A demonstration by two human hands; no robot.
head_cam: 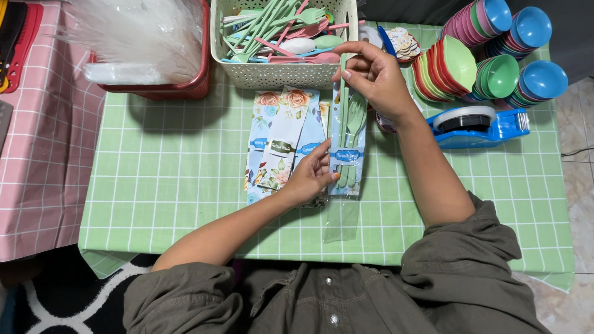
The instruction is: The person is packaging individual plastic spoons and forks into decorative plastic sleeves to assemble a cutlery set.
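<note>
Fingers [323, 162] of the left hand [307, 180] press on the lower part of a clear plastic sleeve with a floral card insert [346, 151], pinning it to the desk with the green checked cloth [173, 185]. At 9 o'clock from that hand lies a fanned stack of floral printed paper cards [278, 145]. At 12 o'clock, the right hand [374, 74] pinches the upper end of pale green plastic cutlery [352, 114] standing partly inside the sleeve. Farther at 12 o'clock sits a white perforated basket of pastel plastic cutlery [281, 43]. At 3 o'clock rest a blue tape dispenser [479, 124] and stacks of coloured plastic bowls [489, 55].
</note>
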